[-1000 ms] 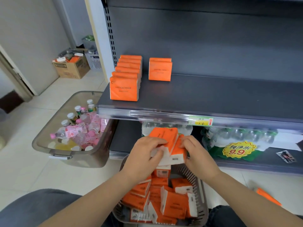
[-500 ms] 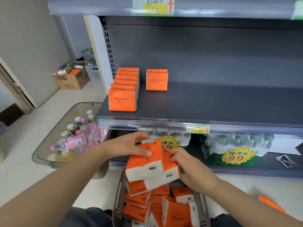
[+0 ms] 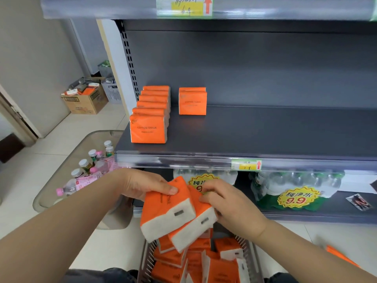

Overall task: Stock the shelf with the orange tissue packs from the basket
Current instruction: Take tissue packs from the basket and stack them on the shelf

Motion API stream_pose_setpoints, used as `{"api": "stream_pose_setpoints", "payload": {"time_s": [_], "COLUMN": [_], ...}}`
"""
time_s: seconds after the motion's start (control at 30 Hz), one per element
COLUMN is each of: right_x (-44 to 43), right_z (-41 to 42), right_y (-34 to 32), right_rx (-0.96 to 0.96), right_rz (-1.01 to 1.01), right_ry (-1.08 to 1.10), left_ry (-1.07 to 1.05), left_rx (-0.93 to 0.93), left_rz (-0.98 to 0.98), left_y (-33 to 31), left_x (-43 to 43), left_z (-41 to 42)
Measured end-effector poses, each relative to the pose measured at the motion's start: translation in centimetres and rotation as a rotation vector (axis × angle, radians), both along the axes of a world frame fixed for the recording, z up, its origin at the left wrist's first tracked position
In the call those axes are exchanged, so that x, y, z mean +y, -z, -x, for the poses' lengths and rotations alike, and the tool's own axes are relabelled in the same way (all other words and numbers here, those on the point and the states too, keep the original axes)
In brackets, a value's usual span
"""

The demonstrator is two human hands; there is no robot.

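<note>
Just above the basket: two tissue packs in hand

Both hands hold orange tissue packs over the basket [image 3: 147, 260], lower than the front edge of the shelf [image 3: 265, 131]. The left hand [image 3: 142, 185] grips the nearer pack [image 3: 165, 211] at its upper edge, fingers curled round it. The right hand [image 3: 230, 207] clasps the second pack [image 3: 196, 224] from the right side. This pack touches the first and lies partly beneath it. Both packs are tilted, white ends toward the camera. More orange packs lie jumbled in the basket. On the shelf, a row of packs [image 3: 149, 128] stands upright at the left end, running front to back. A shorter row [image 3: 192, 103] stands just to its right, toward the back. On the floor to the left, a clear tub [image 3: 61, 176] holds bottles. Wrapped water bottles [image 3: 295, 184] sit on the lower shelf. A cardboard box [image 3: 85, 102] stands by the wall.
</note>
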State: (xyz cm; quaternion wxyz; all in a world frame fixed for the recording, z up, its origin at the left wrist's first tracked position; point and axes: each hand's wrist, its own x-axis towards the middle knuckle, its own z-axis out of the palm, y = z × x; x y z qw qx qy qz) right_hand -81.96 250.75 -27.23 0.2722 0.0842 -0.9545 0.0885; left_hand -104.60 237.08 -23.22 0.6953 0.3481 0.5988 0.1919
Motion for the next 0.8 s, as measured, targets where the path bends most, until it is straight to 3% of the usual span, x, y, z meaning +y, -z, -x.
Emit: {"api": "stream_pose_setpoints", "payload": {"time_s": [0.23, 0.4, 0.57, 0.8], "right_x": [2.2, 4.4, 6.6, 9.4], "right_z": [2.3, 3.8, 5.7, 8.0], "right_y": [-0.5, -1.3, -1.3, -1.4], "right_rx": [-0.051, -0.172, -0.038, 0.077], "right_rz": [0.281, 0.758, 1.198, 1.468], "right_ry": [0.146, 0.283, 0.296, 0.255], "left_ry": [-0.189, -0.357, -0.521, -0.814], "left_rx": [-0.050, 0.029, 0.088, 0.187], "left_rz": [-0.116, -0.279, -0.437, -0.565], "left_y": [-0.5, -0.4, -0.3, 0.3], "left_x": [1.4, 3.6, 6.5, 10.4], "left_z": [1.0, 1.3, 2.0, 2.7]}}
